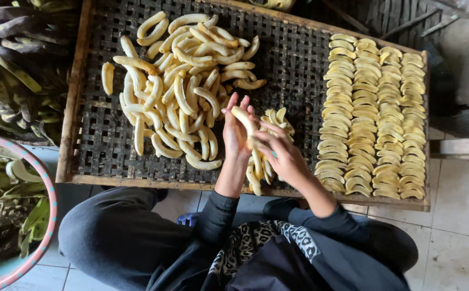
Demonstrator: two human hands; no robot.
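My left hand (pixel 234 132) holds a peeled pale-yellow banana (pixel 243 119) upright over a dark woven drying tray (pixel 294 64). My right hand (pixel 280 153) presses against the same banana from the right, fingers curled on it. A big loose heap of peeled bananas (pixel 183 86) lies on the tray's left half, just left of my hands. A small pile of split banana pieces (pixel 264 164) sits under my hands near the tray's front edge. On the tray's right, flattened banana halves (pixel 372 116) lie in three neat rows.
Unpeeled green and dark bananas (pixel 13 64) are stacked at the far left. A pink-rimmed basin (pixel 51 215) of green peels stands at the lower left. My knees in dark trousers (pixel 121 231) are below the tray's wooden frame (pixel 137 180). Tiled floor (pixel 455 215) lies at the right.
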